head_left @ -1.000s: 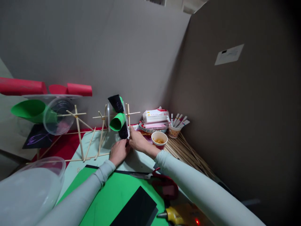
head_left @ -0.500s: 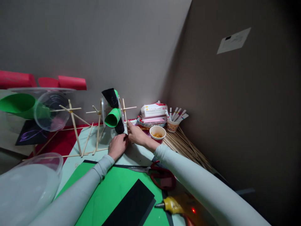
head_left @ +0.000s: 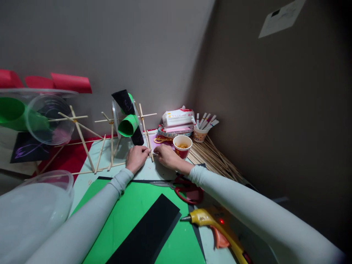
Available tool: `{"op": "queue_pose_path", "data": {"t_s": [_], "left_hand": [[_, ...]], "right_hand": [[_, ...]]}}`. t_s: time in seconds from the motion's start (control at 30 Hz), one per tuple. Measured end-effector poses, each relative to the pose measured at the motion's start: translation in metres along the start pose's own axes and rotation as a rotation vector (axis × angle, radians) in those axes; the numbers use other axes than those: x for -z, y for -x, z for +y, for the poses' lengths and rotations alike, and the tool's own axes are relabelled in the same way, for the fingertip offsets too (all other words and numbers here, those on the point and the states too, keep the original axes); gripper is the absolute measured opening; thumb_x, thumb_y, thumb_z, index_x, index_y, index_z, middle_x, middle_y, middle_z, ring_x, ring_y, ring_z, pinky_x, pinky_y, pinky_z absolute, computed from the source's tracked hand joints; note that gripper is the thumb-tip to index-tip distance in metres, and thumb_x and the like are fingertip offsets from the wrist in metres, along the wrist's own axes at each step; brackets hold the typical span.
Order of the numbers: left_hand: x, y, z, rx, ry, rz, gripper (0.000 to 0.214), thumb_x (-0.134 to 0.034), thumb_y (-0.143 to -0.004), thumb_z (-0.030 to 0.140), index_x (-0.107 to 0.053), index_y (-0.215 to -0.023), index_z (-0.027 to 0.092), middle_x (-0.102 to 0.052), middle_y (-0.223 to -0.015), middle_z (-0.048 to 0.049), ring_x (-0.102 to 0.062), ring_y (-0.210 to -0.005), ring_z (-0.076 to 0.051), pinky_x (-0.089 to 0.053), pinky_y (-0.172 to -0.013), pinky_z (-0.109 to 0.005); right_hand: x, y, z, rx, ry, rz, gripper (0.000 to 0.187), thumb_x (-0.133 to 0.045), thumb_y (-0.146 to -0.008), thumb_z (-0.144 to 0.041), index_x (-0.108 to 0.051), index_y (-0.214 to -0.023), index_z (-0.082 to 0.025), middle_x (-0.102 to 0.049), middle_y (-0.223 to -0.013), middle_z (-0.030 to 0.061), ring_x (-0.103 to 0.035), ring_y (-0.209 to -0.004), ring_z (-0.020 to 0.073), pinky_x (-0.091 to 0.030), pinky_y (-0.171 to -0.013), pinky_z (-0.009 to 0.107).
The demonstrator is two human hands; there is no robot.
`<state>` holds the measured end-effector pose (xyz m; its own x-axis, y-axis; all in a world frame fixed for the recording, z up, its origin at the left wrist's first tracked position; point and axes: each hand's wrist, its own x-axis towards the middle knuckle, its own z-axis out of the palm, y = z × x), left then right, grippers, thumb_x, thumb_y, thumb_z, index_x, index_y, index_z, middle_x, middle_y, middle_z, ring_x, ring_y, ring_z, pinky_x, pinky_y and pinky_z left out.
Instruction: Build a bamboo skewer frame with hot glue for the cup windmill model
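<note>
A wheel of rolled green and black paper cones [head_left: 128, 117] on a clear disc hangs in a frame of thin wooden sticks [head_left: 111, 143]. My left hand [head_left: 136, 157] rests closed at the foot of the frame's right upright, fingers pinching the stick. My right hand [head_left: 167, 155] lies just right of it, fingers curled, its fingertips pointing at the same stick base. What the right hand grips, if anything, is too small to make out.
Green paper [head_left: 143, 220] with a black sheet [head_left: 150, 234] lies near me, with red scissors [head_left: 187, 190] and a yellow glue gun [head_left: 217, 227]. A red cup [head_left: 182, 146], a stick bundle [head_left: 214, 161], wipes and pens sit at the back right. Clear bowls [head_left: 33, 212] stand at the left.
Both hands have dropped from the black cone down to the base of the stick frame. The camera has tilted down, showing more of the glue gun.
</note>
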<state>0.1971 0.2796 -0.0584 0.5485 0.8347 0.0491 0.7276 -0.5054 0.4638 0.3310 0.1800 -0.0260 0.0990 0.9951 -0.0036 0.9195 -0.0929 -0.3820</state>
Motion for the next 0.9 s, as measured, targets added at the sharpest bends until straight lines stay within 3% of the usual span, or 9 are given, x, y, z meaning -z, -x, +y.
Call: {"op": "queue_pose_path", "data": {"t_s": [0.33,0.6,0.9], "left_hand": [[0.001,-0.001,-0.001,0.033,0.028,0.008,0.032,-0.064,-0.095,0.045,-0.068,-0.108,0.015,-0.070,-0.108,-0.0060,-0.068,-0.097,-0.020,-0.059,-0.087,-0.039],[0.002,0.003,0.005,0.077,0.005,0.003,0.031,-0.063,-0.096,0.043,-0.067,-0.112,0.017,-0.069,-0.113,-0.0068,-0.067,-0.101,-0.020,-0.059,-0.089,-0.039],[0.002,0.007,0.002,0.000,-0.008,-0.007,0.032,-0.065,-0.095,0.041,-0.065,-0.116,0.018,-0.067,-0.119,-0.0080,-0.066,-0.107,-0.022,-0.057,-0.094,-0.043]], "right_hand": [[-0.013,-0.012,-0.013,-0.061,0.069,0.030,0.031,-0.063,-0.099,-0.036,-0.064,-0.122,-0.015,-0.067,-0.121,0.0087,-0.068,-0.104,0.0220,-0.058,-0.089,0.043],[-0.006,-0.021,-0.021,-0.101,0.128,-0.017,0.033,-0.064,-0.099,-0.037,-0.063,-0.125,-0.016,-0.066,-0.124,0.0093,-0.067,-0.107,0.0230,-0.058,-0.091,0.044],[-0.010,-0.027,-0.035,-0.030,0.253,-0.061,0.035,-0.065,-0.098,-0.037,-0.063,-0.126,-0.016,-0.065,-0.125,0.0103,-0.067,-0.108,0.0234,-0.058,-0.091,0.044]]}}
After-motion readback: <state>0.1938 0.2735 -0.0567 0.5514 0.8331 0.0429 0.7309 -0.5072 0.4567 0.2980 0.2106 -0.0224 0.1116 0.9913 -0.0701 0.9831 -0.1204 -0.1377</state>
